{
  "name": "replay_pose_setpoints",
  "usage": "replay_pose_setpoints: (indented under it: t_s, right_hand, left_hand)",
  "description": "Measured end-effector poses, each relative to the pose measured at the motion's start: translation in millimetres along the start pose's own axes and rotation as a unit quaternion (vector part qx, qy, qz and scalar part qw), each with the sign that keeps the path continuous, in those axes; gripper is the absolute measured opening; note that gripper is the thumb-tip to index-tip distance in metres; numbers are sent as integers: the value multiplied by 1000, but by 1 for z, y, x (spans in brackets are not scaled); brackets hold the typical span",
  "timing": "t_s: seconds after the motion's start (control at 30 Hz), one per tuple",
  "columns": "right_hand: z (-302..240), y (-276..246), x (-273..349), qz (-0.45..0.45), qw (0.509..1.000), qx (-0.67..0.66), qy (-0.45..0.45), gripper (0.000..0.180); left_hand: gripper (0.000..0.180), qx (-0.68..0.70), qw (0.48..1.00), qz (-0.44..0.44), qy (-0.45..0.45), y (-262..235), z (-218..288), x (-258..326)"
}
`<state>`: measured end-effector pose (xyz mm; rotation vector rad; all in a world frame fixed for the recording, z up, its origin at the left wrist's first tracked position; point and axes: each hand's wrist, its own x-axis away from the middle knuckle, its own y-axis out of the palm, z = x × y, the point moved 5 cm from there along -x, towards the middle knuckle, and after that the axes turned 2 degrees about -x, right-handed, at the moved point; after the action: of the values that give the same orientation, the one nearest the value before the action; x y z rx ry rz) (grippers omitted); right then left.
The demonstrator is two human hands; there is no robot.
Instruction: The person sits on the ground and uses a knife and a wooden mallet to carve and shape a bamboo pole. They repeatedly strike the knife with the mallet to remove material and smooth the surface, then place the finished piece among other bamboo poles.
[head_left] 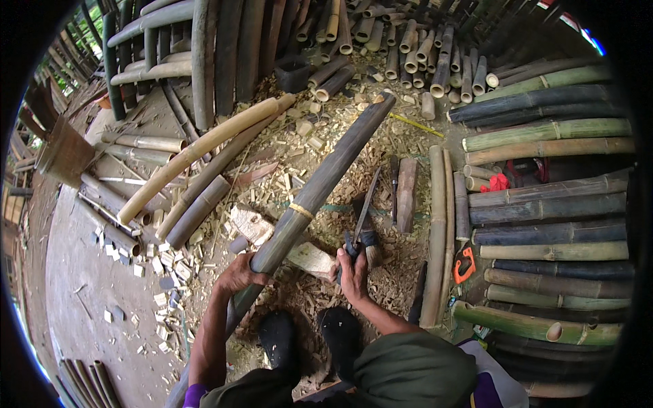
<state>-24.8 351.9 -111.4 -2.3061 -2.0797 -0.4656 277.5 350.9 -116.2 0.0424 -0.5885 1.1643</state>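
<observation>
A long dark bamboo pole slants from the lower left up to the far middle, with one pale ring round its node. My left hand is closed on its nearer half, the thumb lying across it. In my right hand is a tool with a black handle and a long narrow blade pointing away from me. Whether the blade has teeth I cannot make out. Blade and pole are apart. Under the pole lie a pale chopped wood block and another pale piece.
Wood chips cover the ground round my feet. Bamboo poles lie stacked along the right, beside an orange handle. Cut bamboo tubes are piled at the back. Curved pale poles lie at left. A yellow tape lies beyond.
</observation>
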Motion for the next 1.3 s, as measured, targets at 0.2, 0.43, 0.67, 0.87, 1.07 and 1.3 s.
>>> replay_pose_setpoints:
  t_s: [0.2,0.43,0.67,0.87,1.07,1.3]
  right_hand:
    - [5,-2,-3,-17,999,3,-26,32]
    - [2,3,-1,-13,1000,2,-16,33]
    - [2,-7,-3,2,1000,-17,-10,29]
    - [-5,-2,-5,-9,1000,26,-11,33]
    - [5,-8,-14,16,999,29,24,37]
    - [0,-16,-10,82,985,143,-50,56]
  left_hand:
    - [75,15,1000,-16,-14,2,-5,-2]
    - [78,-26,1000,-15,-2,-3,-10,-1]
    - [85,-315,919,235,-20,20,40,55]
    - [62,-287,922,222,-134,22,21,72]
    - [60,-277,941,185,-60,30,52,26]
    - [68,-244,948,201,-18,38,108,-31]
